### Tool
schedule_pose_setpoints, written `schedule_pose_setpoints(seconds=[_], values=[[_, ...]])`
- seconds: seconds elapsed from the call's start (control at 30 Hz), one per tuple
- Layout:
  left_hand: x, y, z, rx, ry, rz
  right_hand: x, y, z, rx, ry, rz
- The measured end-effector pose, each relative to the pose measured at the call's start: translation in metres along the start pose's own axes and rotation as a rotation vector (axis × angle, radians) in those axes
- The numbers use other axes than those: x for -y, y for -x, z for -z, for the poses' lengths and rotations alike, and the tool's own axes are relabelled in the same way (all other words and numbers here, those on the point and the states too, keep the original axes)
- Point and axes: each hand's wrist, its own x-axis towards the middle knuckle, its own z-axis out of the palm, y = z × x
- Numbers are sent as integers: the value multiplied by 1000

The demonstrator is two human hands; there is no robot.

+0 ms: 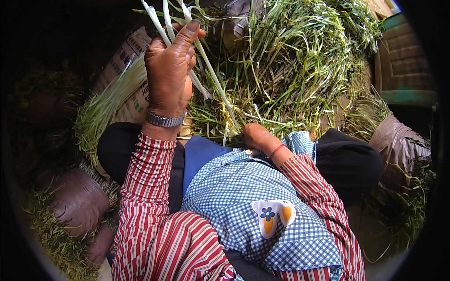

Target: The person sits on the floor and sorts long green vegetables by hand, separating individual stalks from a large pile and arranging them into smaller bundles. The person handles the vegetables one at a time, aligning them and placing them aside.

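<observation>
My left hand (pixel 172 63) is raised at the upper left of the picture, with a metal-banded watch at its wrist. Its fingers are closed around several long pale plant stalks (pixel 216 79), which look like garlic shoots or green onions. One stalk slants down to my right hand (pixel 256 136), low before my lap. The right fingers are curled near that stalk's lower end; their tips are partly hidden, and whether they pinch it I cannot tell. A bundle of trimmed pale stalks (pixel 114 96) lies at the left on a printed sack (pixel 132 105).
A large heap of green leaves and stalks (pixel 302 52) spreads ahead of my crossed legs. Brown plastic-wrapped bundles lie at the right (pixel 399 147) and lower left (pixel 79 200). A green-edged wooden panel (pixel 406 63) stands at the upper right.
</observation>
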Motion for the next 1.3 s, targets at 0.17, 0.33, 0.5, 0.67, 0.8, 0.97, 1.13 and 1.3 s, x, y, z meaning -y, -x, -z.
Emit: schedule_pose_setpoints(seconds=[0.17, 0.33, 0.5, 0.67, 0.8, 0.97, 1.13, 1.3], values=[[-5, -2, 1, -5, 0, -20, 15, 4, 13, 75, 10, -40], [-9, -2, 2, 23, 7, -41, 15, 6, 10, 49, -18, -14], [-11, 0, 4, 41, 11, -48, 15, 1, 6, 28, -5, -12], [-13, -1, 4, 51, -9, -53, 14, -2, 1, 20, -17, -3], [-14, -1, 4, 62, -4, -50, 13, -7, -3, 34, -7, -32], [-21, 2, 2, 21, -33, -46, 19, -8, -2, 71, 27, -7], [-91, -33, 3, -69, 11, -339, 5, -14, -31, 142, 132, -17], [-75, -4, -6, -57, -300, -25, 18, 5, 10, 189, 145, 115]])
